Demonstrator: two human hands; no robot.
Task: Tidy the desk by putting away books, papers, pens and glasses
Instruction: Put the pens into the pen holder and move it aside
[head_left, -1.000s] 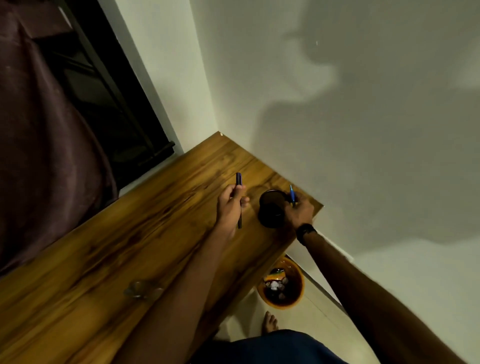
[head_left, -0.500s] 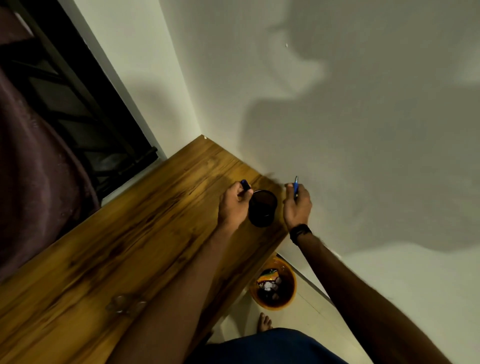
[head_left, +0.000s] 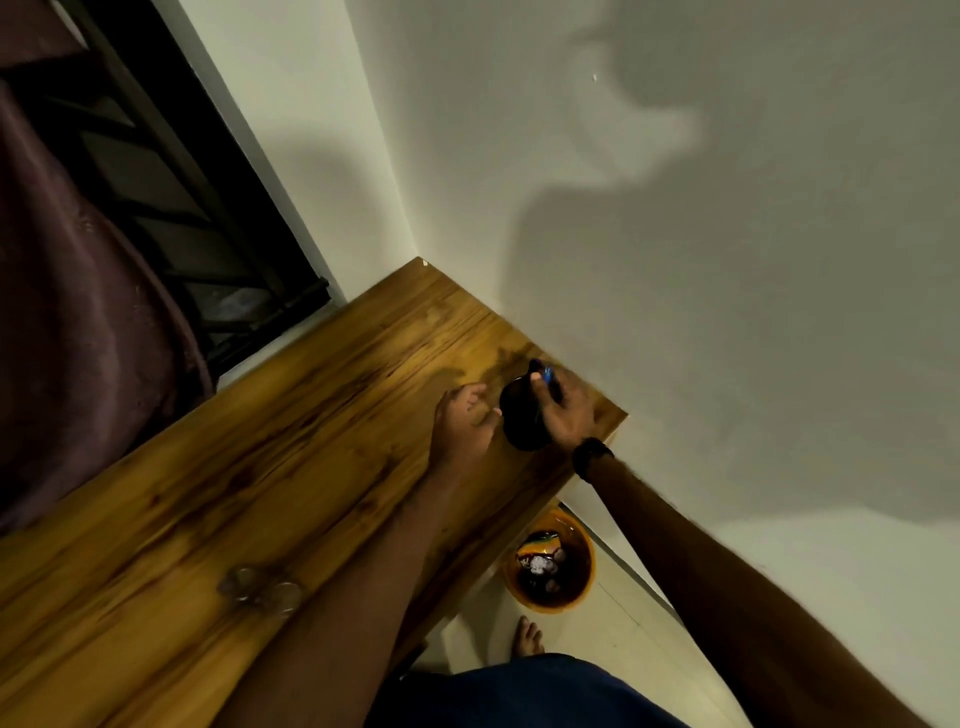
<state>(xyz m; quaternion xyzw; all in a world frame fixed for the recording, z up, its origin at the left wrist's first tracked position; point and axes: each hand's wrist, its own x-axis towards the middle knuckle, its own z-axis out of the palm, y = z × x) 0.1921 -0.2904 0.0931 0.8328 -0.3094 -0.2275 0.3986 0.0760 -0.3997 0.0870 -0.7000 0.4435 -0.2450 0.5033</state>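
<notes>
We see the desk (head_left: 260, 467) as varnished wood, its streaked brown grain catching a soft sheen. On it, near the far right corner, the cup (head_left: 519, 421) looks dark and matt. The pen (head_left: 548, 375) over the cup has glossy blue plastic. Toward the desk's near edge, the glasses (head_left: 262, 590) look clear and shiny. Below the desk's right end, the orange bin (head_left: 584, 577) looks like smooth plastic.

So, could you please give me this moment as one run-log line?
left hand: open beside dark cup | right hand: holding blue pen over cup | glasses: on desk
</notes>
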